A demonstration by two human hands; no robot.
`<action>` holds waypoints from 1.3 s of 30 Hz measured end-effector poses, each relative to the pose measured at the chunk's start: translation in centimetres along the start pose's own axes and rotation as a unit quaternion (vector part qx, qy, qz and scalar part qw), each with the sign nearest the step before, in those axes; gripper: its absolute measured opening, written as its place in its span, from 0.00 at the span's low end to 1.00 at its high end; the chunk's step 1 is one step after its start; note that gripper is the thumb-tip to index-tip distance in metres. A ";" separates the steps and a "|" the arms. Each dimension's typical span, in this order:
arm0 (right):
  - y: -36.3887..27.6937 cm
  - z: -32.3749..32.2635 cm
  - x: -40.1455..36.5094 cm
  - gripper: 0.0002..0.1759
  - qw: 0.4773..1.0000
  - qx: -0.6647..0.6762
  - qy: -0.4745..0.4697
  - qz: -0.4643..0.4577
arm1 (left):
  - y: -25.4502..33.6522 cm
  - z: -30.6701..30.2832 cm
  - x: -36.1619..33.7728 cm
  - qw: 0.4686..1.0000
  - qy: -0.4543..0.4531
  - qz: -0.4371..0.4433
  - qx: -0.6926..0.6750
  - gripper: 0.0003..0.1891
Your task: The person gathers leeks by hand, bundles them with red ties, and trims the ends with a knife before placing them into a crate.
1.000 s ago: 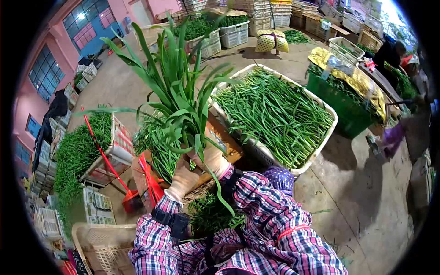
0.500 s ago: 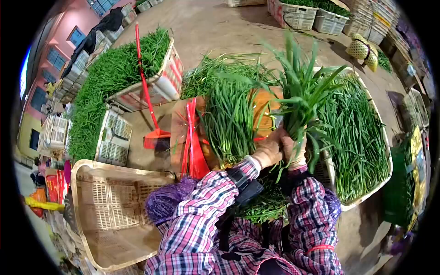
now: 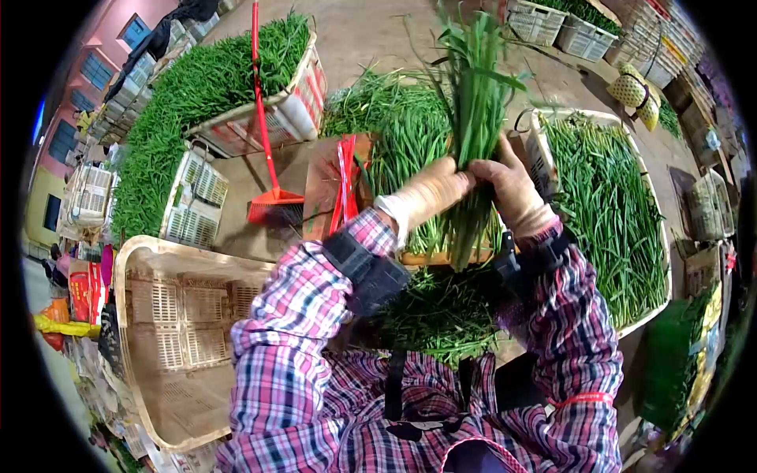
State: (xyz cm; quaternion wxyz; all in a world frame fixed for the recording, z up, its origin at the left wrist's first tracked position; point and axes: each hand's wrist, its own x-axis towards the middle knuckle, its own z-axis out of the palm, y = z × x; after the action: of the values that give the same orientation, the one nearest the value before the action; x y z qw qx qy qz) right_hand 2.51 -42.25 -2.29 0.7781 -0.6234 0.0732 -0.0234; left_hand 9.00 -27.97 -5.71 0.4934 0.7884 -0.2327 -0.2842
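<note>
Though gloved, both hands [image 3: 430, 193] [image 3: 514, 189] around chives [image 3: 473, 87]

Down at the left stands a beige slatted crate [image 3: 181, 331]; just beyond it a smaller white crate [image 3: 197, 205] sits beside a red dustpan [image 3: 272, 206] whose long handle runs up across the concrete floor [image 3: 371, 39]; behind that, a tilted basket [image 3: 296, 118] spills over with cut greens; a bundle of red ties [image 3: 344, 185] lies on a brown board [image 3: 319, 197], next to a loose heap of green stalks [image 3: 394, 134]; to the right a broad white tub [image 3: 540, 158] is packed with more stalks; farther off, a yellow netted bag [image 3: 631, 91] and stacked white crates [image 3: 536, 20].
</note>
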 end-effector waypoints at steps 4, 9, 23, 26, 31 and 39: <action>2.7 2.6 5.1 0.48 0.997 0.010 -0.013 0.072 | 0.7 -3.7 -1.5 0.993 0.024 -0.094 -0.060 0.15; 6.8 3.8 9.0 0.49 0.987 -0.040 0.018 0.155 | -5.0 -4.6 1.1 0.987 0.021 -0.127 -0.100 0.26; 17.7 3.3 9.6 0.39 0.986 -0.120 0.110 0.028 | -10.6 -3.9 -1.3 0.958 0.243 -0.114 0.104 0.34; 18.7 3.8 8.8 0.39 0.979 -0.112 0.152 -0.077 | -11.4 -2.3 -1.6 0.952 0.300 0.059 -0.005 0.29; 18.8 4.7 8.4 0.37 0.976 0.049 0.200 -0.067 | -11.7 -0.5 -0.3 0.906 0.328 0.216 0.156 0.27; 17.6 4.8 8.5 0.32 0.937 0.280 0.207 0.015 | -12.4 -0.1 2.9 0.848 0.219 0.248 0.414 0.28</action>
State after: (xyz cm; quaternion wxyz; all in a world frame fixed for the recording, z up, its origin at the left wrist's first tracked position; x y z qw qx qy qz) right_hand 10.66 -34.80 -19.14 0.8893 -0.3603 0.2320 -0.1597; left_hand 12.29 -24.73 -17.61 0.2139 0.8772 -0.4027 0.1500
